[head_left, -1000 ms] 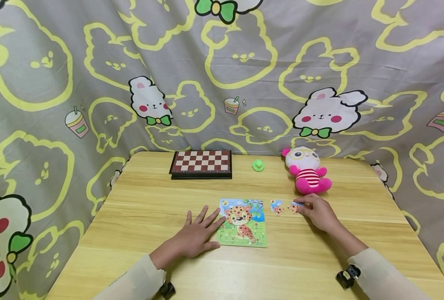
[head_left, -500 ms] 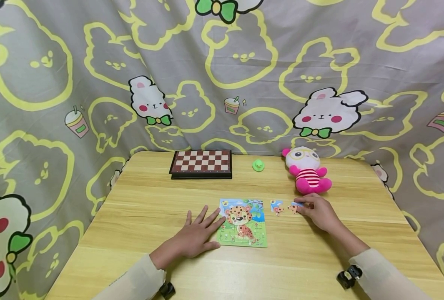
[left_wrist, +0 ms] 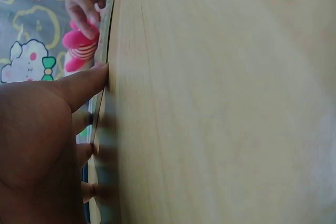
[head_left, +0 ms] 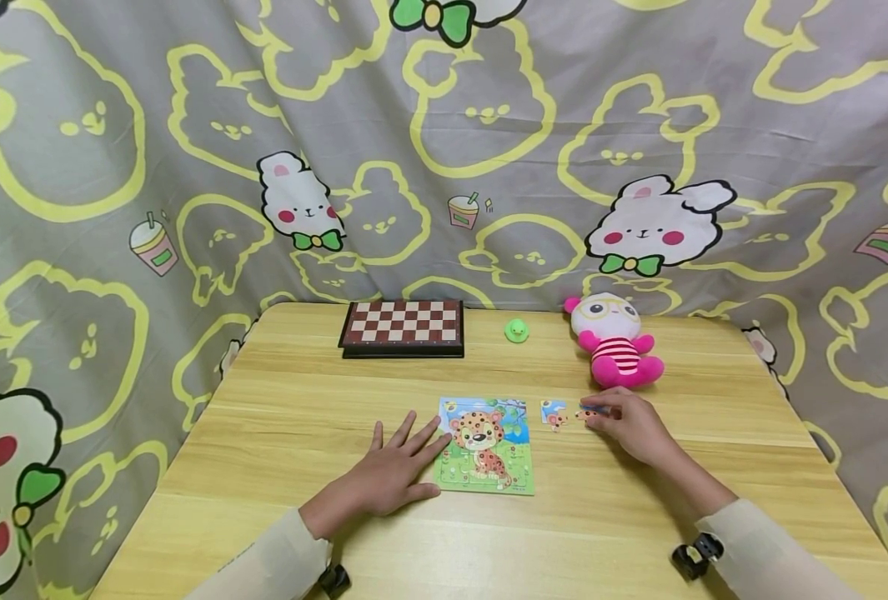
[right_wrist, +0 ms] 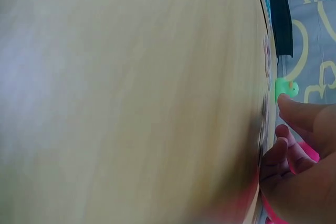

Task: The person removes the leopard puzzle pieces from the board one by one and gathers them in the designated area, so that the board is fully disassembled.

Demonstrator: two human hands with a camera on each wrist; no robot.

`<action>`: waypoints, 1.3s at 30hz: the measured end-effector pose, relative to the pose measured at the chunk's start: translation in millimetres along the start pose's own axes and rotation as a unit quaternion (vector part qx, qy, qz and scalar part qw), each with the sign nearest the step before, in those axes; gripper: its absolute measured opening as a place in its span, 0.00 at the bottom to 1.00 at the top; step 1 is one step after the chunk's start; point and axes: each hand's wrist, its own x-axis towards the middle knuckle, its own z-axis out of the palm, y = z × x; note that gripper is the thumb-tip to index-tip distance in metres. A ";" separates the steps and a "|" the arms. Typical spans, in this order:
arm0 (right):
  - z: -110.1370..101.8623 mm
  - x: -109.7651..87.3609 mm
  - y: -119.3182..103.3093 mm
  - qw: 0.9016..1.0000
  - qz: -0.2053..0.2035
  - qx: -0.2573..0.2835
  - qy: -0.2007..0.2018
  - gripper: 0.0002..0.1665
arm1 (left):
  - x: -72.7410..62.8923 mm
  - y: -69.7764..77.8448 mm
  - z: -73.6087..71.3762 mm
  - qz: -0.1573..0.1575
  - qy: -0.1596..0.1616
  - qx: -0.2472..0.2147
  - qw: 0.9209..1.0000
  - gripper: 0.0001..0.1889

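Note:
My left hand (head_left: 389, 475) lies with its fingers spread, the tips on the left edge of a leopard jigsaw puzzle (head_left: 489, 454); its thumb rests by the lower left corner. Viewed from the left wrist, the thumb (left_wrist: 89, 85) and fingertips meet the board's thin edge. To the right of the board, my right hand (head_left: 639, 425) pinches a puzzle piece (head_left: 588, 414) between thumb and fingers, which partly cover it. Another loose piece (head_left: 553, 412), blue with a leopard's ear, lies between that hand and the board.
A folding chessboard (head_left: 404, 325) stands at the back of the wooden table (head_left: 278, 417). Right of it are a small green duck (head_left: 516, 331) and a pink plush panda (head_left: 616, 346), the latter just behind my right hand. A patterned curtain (head_left: 383, 125) hangs behind the table.
The right hand's fingertips have shifted slightly left over the right-hand piece, covering more of it. My left hand, the board and the other loose piece stay where they were.

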 end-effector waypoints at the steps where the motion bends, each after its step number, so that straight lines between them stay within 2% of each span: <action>1: 1.1 0.4 -1.0 1.000 0.002 0.002 -0.003 0.17 | 0.1 0.1 0.2 0.000 0.000 0.000 1.000 0.41; 21: 28.5 12.5 -28.6 0.998 0.001 0.036 -0.050 0.17 | 0.4 -0.1 1.3 0.000 0.000 0.002 1.000 0.41; 32: 46.0 18.0 -47.7 0.997 -0.011 0.048 -0.062 0.18 | -0.3 -0.2 1.1 0.000 -0.001 0.001 1.000 0.41; 39: 57.1 22.5 -62.9 0.994 -0.006 0.065 -0.086 0.17 | 0.0 -1.2 1.4 0.002 -0.002 -0.001 1.000 0.41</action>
